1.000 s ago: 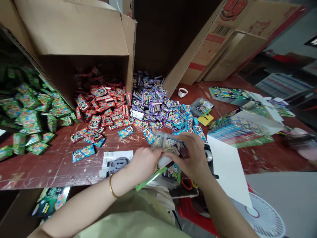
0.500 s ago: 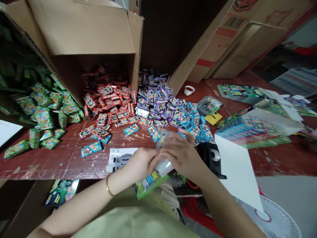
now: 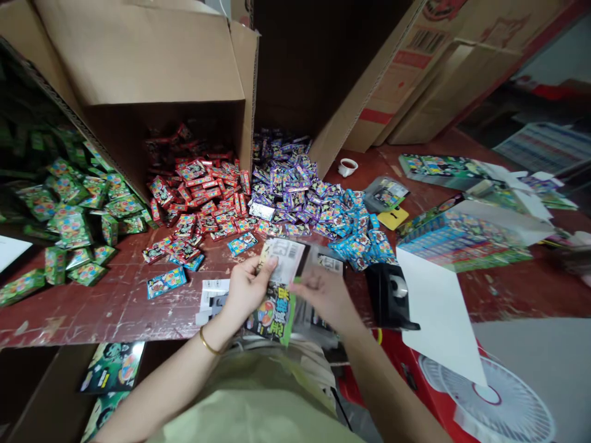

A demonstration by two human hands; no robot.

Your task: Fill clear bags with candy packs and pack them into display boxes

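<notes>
My left hand (image 3: 252, 283) is closed on a flat printed packet (image 3: 274, 311), its thumb pressed on the pale upper part that bears a barcode. The lower part is black and green with large yellow-green characters. At the packet's right edge, the fingertips of my right hand (image 3: 325, 298) pinch together, slightly blurred. Behind and beneath that hand are clear plastic packages (image 3: 314, 329) with a pale label; how many there are is hidden. A grey slotted piece on white paper (image 3: 215, 289) lies just left of my left hand.
Green (image 3: 76, 221), red (image 3: 207, 191) and purple (image 3: 286, 178) small packets spill from cardboard boxes (image 3: 152, 55). Blue packets (image 3: 362, 237) lie beside them. At right are a black tape dispenser (image 3: 388, 301), white board (image 3: 443, 307), packet-filled display box (image 3: 466, 246), small white cup (image 3: 347, 167) and fan (image 3: 503, 400).
My hands have drawn apart from their overlapped grip, and my left hand has moved left and up. The packet now faces up more flatly, showing its print and barcode. The view has shifted slightly.
</notes>
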